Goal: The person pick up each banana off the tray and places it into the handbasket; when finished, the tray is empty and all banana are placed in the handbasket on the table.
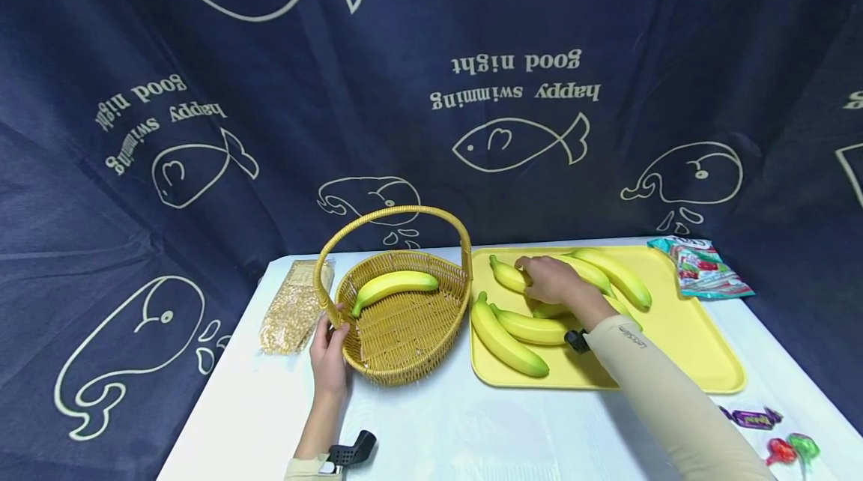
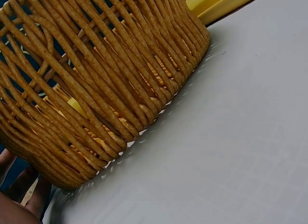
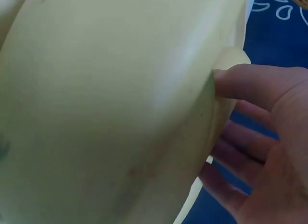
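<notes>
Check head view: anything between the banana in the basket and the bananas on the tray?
Only the basket's right wicker wall and the yellow tray's left rim, side by side; no loose item lies between basket banana and tray bananas.

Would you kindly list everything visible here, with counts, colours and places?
Wicker basket: one, golden brown with a hoop handle, on the white table, left of the tray.
Banana in basket: one, yellow.
Tray: one, yellow, right of the basket.
Bananas on tray: about six, yellow with green tips; the exact count is partly hidden by the hand.
Grain packet: one, clear with tan contents, left of the basket.
Snack bag: one, teal and red, right of the tray.
Wrapped sweets: about three, purple, red, green, at the table's right edge.
Backdrop cloth: one, navy with white fish.
Left hand: grips the basket rim.
Right hand: its fingers curl on a tray banana.
</notes>
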A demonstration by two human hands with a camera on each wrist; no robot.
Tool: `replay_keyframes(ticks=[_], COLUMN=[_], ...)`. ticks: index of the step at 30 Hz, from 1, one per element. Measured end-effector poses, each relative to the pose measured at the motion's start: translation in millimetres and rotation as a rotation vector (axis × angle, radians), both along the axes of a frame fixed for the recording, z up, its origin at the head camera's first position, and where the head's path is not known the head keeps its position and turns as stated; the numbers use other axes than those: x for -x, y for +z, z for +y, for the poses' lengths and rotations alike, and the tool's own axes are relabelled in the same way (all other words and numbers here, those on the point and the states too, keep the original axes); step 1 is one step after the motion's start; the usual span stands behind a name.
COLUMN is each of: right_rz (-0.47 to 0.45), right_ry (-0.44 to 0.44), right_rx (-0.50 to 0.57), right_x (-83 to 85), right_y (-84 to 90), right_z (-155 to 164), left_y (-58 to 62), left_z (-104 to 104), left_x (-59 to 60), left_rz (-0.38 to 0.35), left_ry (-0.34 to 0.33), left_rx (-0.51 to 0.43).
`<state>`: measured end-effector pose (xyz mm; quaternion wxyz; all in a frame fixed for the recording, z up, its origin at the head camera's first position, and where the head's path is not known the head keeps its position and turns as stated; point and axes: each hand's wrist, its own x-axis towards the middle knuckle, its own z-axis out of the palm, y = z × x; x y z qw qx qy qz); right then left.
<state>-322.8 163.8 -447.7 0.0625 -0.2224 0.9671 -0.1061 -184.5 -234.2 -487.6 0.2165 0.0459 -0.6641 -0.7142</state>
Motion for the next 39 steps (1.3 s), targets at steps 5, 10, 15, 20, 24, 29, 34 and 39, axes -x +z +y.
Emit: replay_keyframes(ticks=[5,10,15,20,24,29,34,39], right_rz=[0.037,0.128,0.178,0.114,0.01,-0.038,-0.003,0.0], right_ry=[-0.019,-0.034,0.023,0.122,0.232,0.357,0.405,0.43], right_rx=[0.056,0.173,0.357,0.561,0.615,0.448,0.196,0.027], right_x=[-0.3,-5.2,-20.6,-44.9,-61.2,-67.6,-58.0,-39.2], right_y=[3.3,22.0,48.5,69.0,77.0,80.5,71.4,63.2], right_z=[2.7,2.8,-2.3,-12.7,-28.9,-72.3,-128.3,-176.9], left_y=[-0.9,-1.4,-1.0,-0.9,-0.2,1.5,0.6,-0.7], left_z=[-0.3,-1.7,-2.7,-2.4,-1.8,-4.0,-4.5,-1.5], left_x=[-0.4,0.1,0.1,-0.6,-1.2,-0.6,-0.2,-0.9], left_rz=[-0.009,-0.015,-0.009,-0.014,-0.028,-0.021,-0.024,-0.038], left_ry=[0.013,0.018,0.024,0.02,0.022,0.026,0.01,0.003], left_rx=[0.011,0.043,0.055,0.05,0.05,0.055,0.039,0.036])
